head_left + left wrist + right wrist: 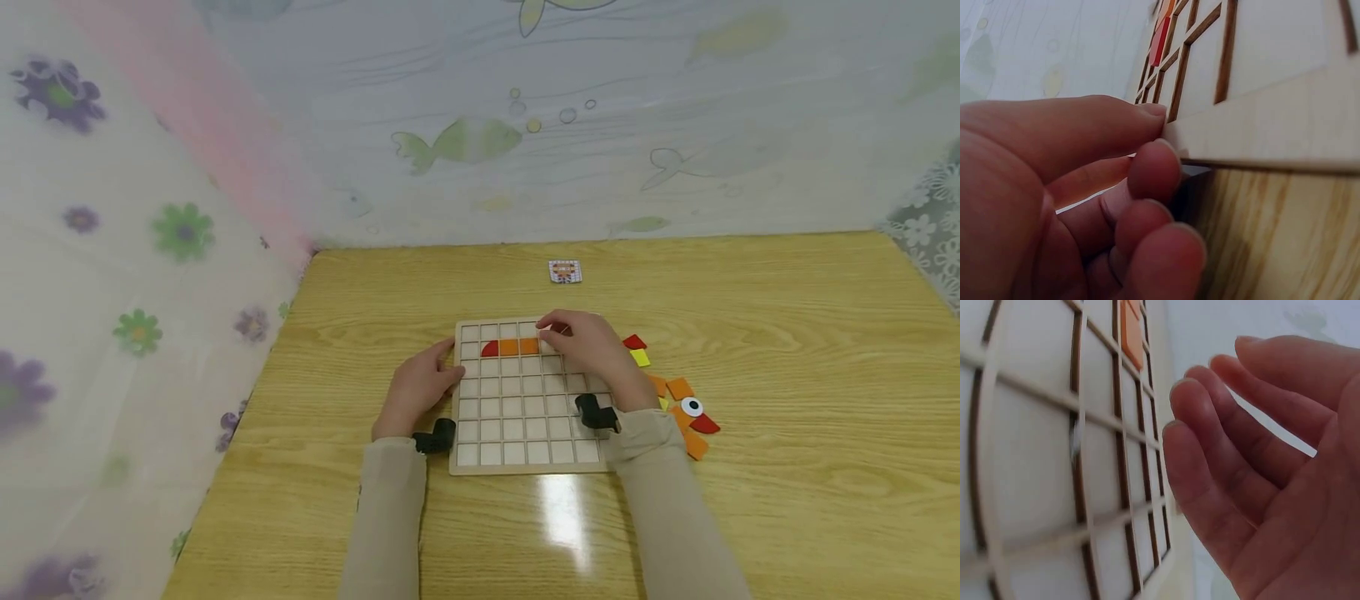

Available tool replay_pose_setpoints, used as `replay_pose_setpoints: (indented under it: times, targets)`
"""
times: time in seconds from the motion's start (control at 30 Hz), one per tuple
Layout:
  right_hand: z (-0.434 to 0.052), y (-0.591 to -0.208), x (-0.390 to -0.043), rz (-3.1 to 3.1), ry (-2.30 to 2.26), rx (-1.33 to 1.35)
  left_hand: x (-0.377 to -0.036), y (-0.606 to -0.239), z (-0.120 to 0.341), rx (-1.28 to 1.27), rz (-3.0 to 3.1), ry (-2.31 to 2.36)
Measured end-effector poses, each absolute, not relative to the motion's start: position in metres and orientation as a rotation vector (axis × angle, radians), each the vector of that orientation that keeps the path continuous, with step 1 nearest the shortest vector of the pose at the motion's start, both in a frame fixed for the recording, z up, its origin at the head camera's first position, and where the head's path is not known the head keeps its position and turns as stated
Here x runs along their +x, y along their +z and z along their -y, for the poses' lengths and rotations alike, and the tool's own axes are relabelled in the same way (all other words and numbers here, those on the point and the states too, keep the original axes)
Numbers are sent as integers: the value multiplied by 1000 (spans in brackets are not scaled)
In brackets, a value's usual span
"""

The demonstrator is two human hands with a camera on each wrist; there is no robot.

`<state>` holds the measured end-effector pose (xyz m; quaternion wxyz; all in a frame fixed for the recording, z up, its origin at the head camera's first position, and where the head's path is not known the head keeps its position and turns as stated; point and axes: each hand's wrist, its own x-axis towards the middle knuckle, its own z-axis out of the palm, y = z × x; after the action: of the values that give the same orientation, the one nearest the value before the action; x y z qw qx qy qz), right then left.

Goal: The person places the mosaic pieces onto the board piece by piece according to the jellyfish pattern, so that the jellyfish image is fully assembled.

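Note:
A square wooden grid board [453, 400] lies on the table. In its second row from the far side sit a red rounded piece [491, 349] and two orange squares [509, 347], side by side. My left hand [420, 387] is at the board's left edge; in the left wrist view the thumb [1129, 119] lies on the rim with curled fingertips beside it, steadying the edge between them. Over the far right part of the board hovers my right hand [592, 346], its fingers [1188, 450] loosely bent, with no piece showing between them in the right wrist view.
Right of the board lie several loose pieces: a red one [634, 342], a yellow one [639, 357], orange squares [680, 388] and a round eye piece [692, 407]. A small patterned card [565, 272] lies beyond the board. Patterned curtains [465, 200] border the table.

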<state>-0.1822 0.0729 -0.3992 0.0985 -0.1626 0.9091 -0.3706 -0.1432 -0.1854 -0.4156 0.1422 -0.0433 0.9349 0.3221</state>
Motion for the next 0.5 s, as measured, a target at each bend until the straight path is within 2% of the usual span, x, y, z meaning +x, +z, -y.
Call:
replay_pose_setpoints:
  times: [0.5]
  targets:
    - [-116, -391, -163, -2665, -1146, -373, -144, -415, 187, -112, -2712, 910]
